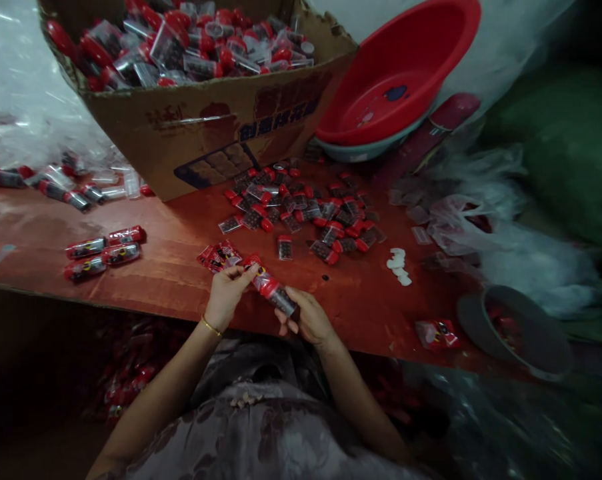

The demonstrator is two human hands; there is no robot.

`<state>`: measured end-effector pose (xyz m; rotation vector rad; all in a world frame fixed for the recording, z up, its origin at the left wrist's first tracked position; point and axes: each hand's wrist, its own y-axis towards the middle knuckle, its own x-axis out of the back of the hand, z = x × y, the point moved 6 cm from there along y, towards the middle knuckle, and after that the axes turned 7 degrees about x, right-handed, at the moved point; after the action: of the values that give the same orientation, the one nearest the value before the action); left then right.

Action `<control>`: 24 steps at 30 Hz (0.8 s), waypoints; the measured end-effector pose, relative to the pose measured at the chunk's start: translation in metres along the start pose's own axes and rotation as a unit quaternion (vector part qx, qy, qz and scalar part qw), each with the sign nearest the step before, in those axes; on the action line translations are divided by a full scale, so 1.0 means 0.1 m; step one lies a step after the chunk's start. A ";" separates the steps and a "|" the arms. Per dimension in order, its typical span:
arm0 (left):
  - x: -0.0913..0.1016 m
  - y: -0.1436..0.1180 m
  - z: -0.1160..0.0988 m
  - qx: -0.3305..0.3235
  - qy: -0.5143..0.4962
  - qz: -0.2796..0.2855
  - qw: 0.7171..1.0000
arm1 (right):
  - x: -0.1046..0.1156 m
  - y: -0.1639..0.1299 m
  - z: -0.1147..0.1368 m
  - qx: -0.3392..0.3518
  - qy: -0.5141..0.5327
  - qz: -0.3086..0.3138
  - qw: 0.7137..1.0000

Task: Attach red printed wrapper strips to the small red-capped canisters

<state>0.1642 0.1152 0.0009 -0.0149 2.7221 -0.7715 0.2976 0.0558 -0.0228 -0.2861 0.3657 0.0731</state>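
Between my hands, near the table's front edge, is a clear tube (282, 301) with dark contents and a red printed sleeve (263, 277) over its upper part. My left hand (229, 291) pinches the sleeve's far end. My right hand (308, 315) is wrapped round the tube's lower end, which its fingers partly hide. Flat red printed sleeves (219, 256) lie just beyond my left hand. A single small red-capped container (285, 247) stands apart beyond the tube, close to a loose pile of similar containers (331, 217).
A cardboard box (205, 133) full of red-capped containers stands at the back. Several wrapped tubes (103, 252) lie at left. A red basin (381, 100) leans at back right. White discs (399, 267), a red packet (437, 335), a grey bowl (535, 333) and plastic bags (511, 260) are at right.
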 end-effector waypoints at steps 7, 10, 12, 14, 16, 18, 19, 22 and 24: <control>0.02 0.01 0.05 -0.013 0.001 0.003 1.000 | 0.00 0.01 0.00 0.026 -0.031 -0.005 0.999; 0.07 0.04 0.05 -0.006 -0.016 -0.012 1.000 | 0.06 -0.04 0.08 0.079 -0.101 -0.002 0.992; 0.10 0.05 0.05 0.010 -0.022 -0.030 0.999 | 0.10 -0.11 0.20 0.143 -0.186 0.004 0.972; 0.12 0.06 0.04 0.030 -0.023 -0.038 0.999 | 0.08 -0.18 0.35 0.224 -0.288 0.017 0.931; 0.12 0.06 0.04 0.046 -0.022 -0.035 0.998 | 0.04 -0.24 0.47 0.299 -0.374 0.028 0.878; 0.11 0.06 0.05 0.055 -0.020 -0.031 0.998 | 0.00 -0.28 0.52 0.350 -0.431 0.025 0.831; 0.10 0.06 0.05 0.058 -0.018 -0.027 0.998 | -0.02 -0.28 0.53 0.365 -0.453 0.022 0.813; 0.07 0.05 0.06 0.063 -0.015 -0.015 0.998 | -0.04 -0.27 0.50 0.392 -0.498 0.010 0.773; 0.08 0.05 0.07 0.065 -0.018 -0.015 0.998 | -0.03 -0.25 0.48 0.401 -0.517 0.000 0.756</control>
<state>0.1594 0.1154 -0.0096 -0.0391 2.6391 -0.9454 0.3141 0.0453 0.0278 0.6278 -0.7299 0.0579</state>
